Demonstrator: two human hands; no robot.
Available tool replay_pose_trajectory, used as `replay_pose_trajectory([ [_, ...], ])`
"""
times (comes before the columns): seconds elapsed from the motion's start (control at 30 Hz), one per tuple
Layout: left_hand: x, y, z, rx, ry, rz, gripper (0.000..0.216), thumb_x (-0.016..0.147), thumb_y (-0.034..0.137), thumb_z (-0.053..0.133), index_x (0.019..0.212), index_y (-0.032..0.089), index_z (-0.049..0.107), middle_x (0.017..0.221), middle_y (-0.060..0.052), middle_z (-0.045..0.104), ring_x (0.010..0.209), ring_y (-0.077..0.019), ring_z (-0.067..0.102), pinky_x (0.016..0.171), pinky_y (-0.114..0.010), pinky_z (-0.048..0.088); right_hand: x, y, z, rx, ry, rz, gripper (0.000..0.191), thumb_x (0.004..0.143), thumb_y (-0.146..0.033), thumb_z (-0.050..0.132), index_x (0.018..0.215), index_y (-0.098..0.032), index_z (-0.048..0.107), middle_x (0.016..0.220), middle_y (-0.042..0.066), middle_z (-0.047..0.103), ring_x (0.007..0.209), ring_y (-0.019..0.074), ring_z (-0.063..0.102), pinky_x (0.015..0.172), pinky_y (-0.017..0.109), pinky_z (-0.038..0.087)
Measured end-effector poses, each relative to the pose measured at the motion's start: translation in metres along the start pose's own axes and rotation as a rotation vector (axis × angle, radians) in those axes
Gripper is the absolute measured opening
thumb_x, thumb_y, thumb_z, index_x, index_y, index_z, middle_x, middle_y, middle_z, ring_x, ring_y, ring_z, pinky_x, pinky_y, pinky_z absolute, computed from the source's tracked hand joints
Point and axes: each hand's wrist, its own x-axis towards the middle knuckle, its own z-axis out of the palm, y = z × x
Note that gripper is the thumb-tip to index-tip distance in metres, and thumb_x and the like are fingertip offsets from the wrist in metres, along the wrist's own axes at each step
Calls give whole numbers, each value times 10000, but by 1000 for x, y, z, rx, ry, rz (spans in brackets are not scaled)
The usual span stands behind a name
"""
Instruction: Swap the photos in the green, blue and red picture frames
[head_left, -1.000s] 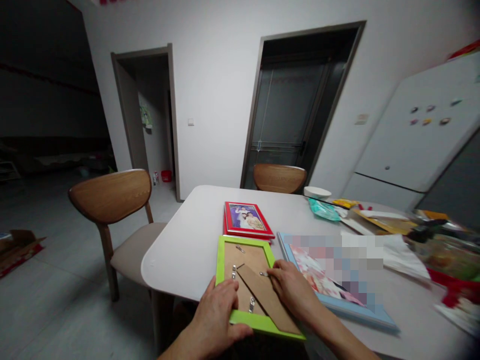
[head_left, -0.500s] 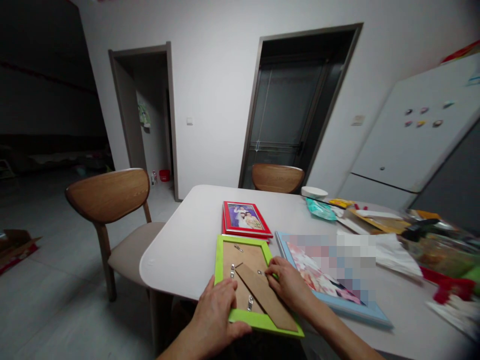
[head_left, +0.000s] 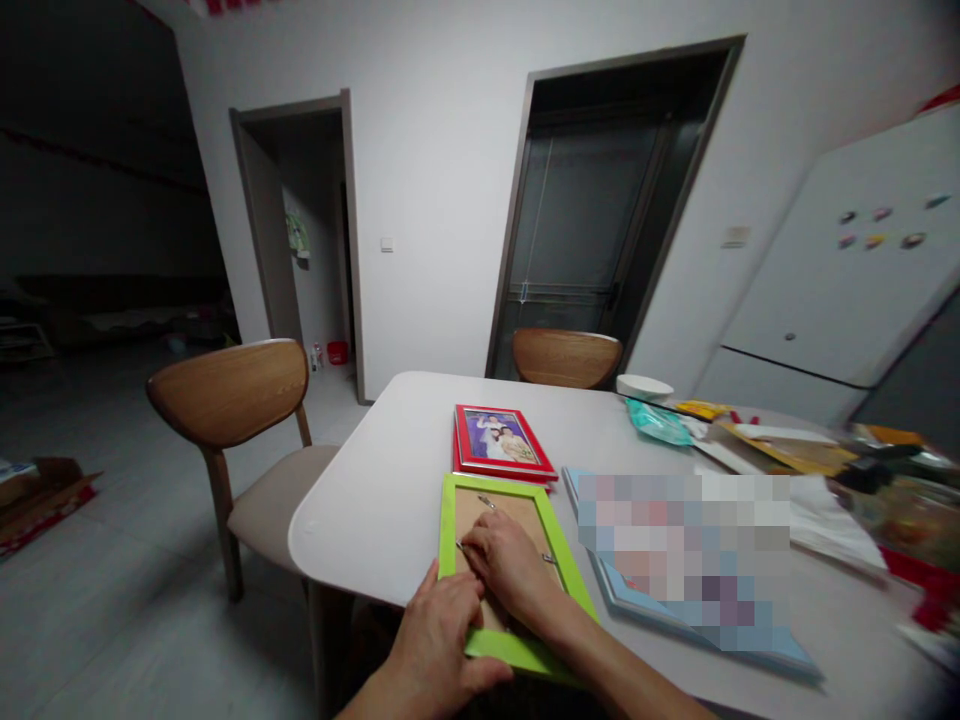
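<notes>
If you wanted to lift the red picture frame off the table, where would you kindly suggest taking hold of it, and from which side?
Grip the red picture frame by its two long side rails, coming from above. It lies flat, face up on the table, its left edge bare; the green frame crowds its near edge.

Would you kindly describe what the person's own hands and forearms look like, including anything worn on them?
Both are bare: the left hand and right hand show no gloves, rings or watch that I can make out. The forearms are uncovered up to the picture's lower edge, with no sleeve in view.
</notes>
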Motion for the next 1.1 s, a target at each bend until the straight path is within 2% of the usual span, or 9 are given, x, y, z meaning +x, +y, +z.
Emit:
replay_pose_trajectory([
  [0.1, -1, 0, -1, -13, 13, 10, 346, 514, 346, 740, 709, 192, 500, 892, 12, 592, 852, -169, 528, 951, -366, 243, 0, -1, 2, -3, -23, -28, 262, 772, -169, 440, 579, -165, 617, 648, 29, 555, 685, 125, 461, 626, 223, 310],
  [0.2, -1, 0, -2, -24, 14, 16, 350, 504, 328, 750, 700, 190, 496, 825, 24, 588, 810, -162, 530, 923, -349, 274, -2, -1, 0, -17, -75, -117, 264, 781, -175, 440, 568, -163, 594, 646, 19, 549, 667, 116, 447, 625, 218, 308],
  [0.4, -2, 0, -2, -38, 11, 8, 372, 482, 320, 768, 712, 182, 510, 827, 20, 593, 816, -163, 537, 935, -354, 263, -1, 0, -7, -63, -144, -201, 262, 785, -225, 444, 576, -172, 595, 641, 19, 562, 681, 120, 462, 663, 225, 311],
  [0.47, -1, 0, -2, -40, 13, 8, 383, 474, 326, 773, 718, 179, 516, 850, 12, 597, 828, -168, 539, 937, -358, 264, 4, 5, -10, -27, -134, -124, 235, 775, -251, 451, 618, -184, 612, 673, 21, 585, 710, 122, 490, 664, 217, 316],
  [0.6, 0, 1, -4, -46, 19, 5, 402, 451, 309, 784, 729, 171, 529, 848, 0, 603, 801, -170, 550, 928, -364, 290, 22, 27, -10, -19, -15, 151, 219, 778, -279, 428, 772, -174, 620, 776, 58, 624, 718, 142, 534, 596, 227, 314],
  [0.73, 1, 5, -7, -40, 2, -10, 389, 460, 288, 780, 745, 163, 547, 888, -29, 609, 835, -193, 557, 945, -401, 279, 43, 48, 0, -27, 12, 317, 219, 747, -319, 469, 682, -168, 613, 701, 60, 637, 629, 145, 544, 515, 228, 276],
  [0.9, -3, 9, -8, -41, -23, -43, 552, 487, 234, 762, 972, 136, 519, 1031, -108, 586, 1001, -239, 506, 985, -451, 219, 54, 58, 9, -6, 21, 428, 166, 691, -310, 525, 675, -169, 611, 706, 56, 642, 637, 144, 545, 503, 223, 261],
  [1.1, -6, 4, -6, -7, -56, -20, 453, 519, 249, 735, 917, 158, 538, 1080, -102, 567, 1032, -233, 490, 984, -447, 234, 55, 63, 9, 41, 66, 497, 104, 636, -264, 556, 628, -168, 595, 668, 65, 634, 632, 157, 543, 502, 222, 263],
])
